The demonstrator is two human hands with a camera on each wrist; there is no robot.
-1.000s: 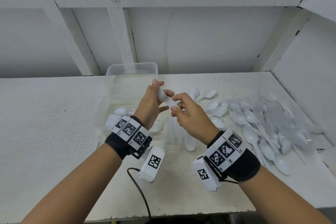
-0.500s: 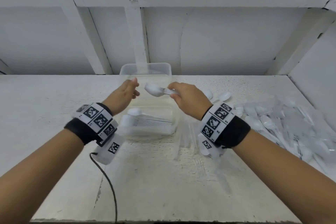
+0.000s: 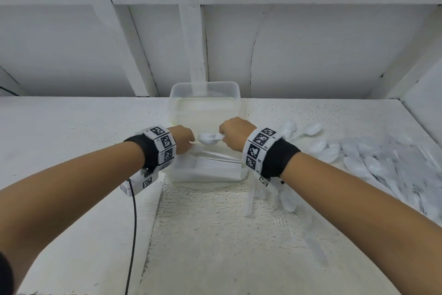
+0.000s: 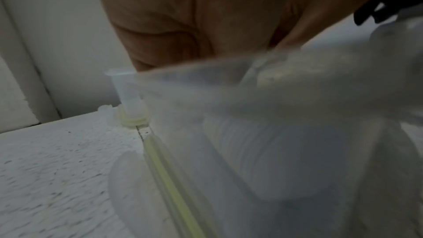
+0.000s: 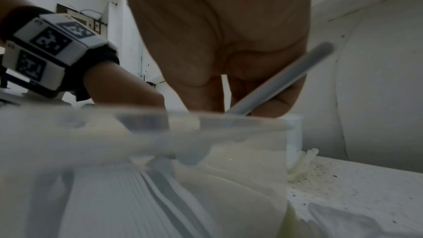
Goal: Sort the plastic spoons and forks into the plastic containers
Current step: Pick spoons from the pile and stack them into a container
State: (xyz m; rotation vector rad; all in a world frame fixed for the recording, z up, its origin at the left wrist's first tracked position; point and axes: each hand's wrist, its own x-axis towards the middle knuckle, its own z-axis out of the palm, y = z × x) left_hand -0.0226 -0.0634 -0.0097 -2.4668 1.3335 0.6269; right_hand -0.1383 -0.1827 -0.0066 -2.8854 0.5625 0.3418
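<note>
Two clear plastic containers stand in a row: the near container (image 3: 208,176) holds a neat stack of white forks (image 3: 215,163), and the far container (image 3: 204,93) sits behind it. My right hand (image 3: 224,138) grips a white spoon (image 3: 207,139) with a fork lying on it, just above the near container. Seen from the right wrist, a handle (image 5: 279,79) sticks out of the right hand (image 5: 242,104). My left hand (image 3: 189,142) is curled at the near container's left rim, close to the spoon bowl. Its fingertips are hidden, so its grip is unclear.
A big loose pile of white spoons and forks (image 3: 370,165) covers the table's right side. More utensils (image 3: 287,199) lie under my right wrist. A black cable (image 3: 134,223) hangs from my left wrist. The white wall rises behind the far container.
Both hands moved forward and down to the near container. The left hand let go of the utensils a second ago, and the right hand carried them over the stacked forks.
</note>
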